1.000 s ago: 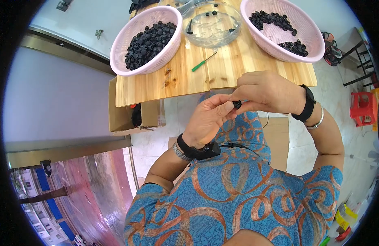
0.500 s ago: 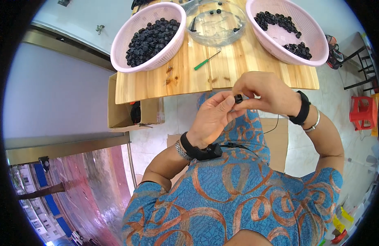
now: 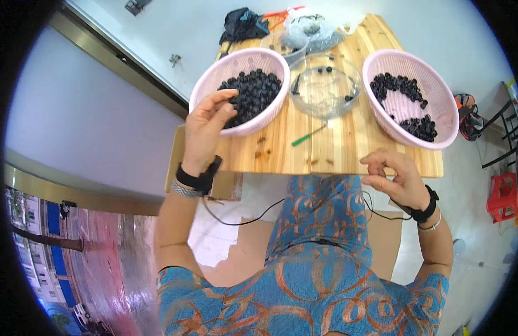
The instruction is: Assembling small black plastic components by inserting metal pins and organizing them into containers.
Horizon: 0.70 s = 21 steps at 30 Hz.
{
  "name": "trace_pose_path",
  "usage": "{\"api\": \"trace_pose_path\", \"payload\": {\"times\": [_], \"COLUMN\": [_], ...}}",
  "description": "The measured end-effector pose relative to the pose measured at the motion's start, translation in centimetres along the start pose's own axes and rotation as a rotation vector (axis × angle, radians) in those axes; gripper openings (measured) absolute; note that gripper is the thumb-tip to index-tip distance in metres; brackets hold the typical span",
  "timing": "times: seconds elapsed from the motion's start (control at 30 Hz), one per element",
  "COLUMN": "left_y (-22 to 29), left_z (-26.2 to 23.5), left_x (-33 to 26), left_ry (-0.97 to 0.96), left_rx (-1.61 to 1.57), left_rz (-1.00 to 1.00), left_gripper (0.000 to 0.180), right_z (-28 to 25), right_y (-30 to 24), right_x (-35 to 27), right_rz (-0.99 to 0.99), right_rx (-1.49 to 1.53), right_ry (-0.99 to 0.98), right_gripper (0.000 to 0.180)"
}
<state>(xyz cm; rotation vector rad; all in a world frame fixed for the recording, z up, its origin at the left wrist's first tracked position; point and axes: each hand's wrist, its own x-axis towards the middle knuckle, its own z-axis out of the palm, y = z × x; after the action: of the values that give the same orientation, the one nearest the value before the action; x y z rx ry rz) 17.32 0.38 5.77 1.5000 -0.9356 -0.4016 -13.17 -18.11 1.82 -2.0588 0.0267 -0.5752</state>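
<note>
The left hand [image 3: 206, 126] reaches over the near rim of the left basket [image 3: 211, 81], its fingers [image 3: 228, 101] loosely curled and touching the black pieces [image 3: 252, 95] heaped inside; whether it grips one I cannot tell. The right hand [image 3: 396, 179] hangs at the near edge of the worktop [image 3: 326, 154], fingers pinched together, with nothing visible between them. The right basket [image 3: 441, 115] holds fewer black pieces. Between the baskets stands a clear bowl [image 3: 325, 87], and a green stick [image 3: 308, 136] lies just near of it.
</note>
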Motion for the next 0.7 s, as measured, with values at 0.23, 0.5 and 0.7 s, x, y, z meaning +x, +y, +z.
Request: {"api": "trace_pose_path", "payload": {"times": [0.23, 0.5, 0.7], "left_y": [0.8, -3.9, -11.7], "left_z": [-1.7, 6.3, 11.2], "left_x": [11.4, 27.4, 32.0], "left_ry": [-0.194, -0.74, -0.834], "left_rx": [0.627, 1.178, 1.688], "left_rz": [0.262, 0.341, 0.232], "left_gripper": [0.022, 0.022, 0.027], "right_z": [-0.4, 0.0, -0.4], "right_y": [1.4, 3.0, 4.6], "right_x": [-0.4, 1.5, 1.4], "right_rz": [0.085, -0.002, 0.0], "right_rx": [-0.041, -0.044, -0.101], "right_ry": [-0.021, -0.177, -0.201], "right_gripper": [0.025, 0.024, 0.022]}}
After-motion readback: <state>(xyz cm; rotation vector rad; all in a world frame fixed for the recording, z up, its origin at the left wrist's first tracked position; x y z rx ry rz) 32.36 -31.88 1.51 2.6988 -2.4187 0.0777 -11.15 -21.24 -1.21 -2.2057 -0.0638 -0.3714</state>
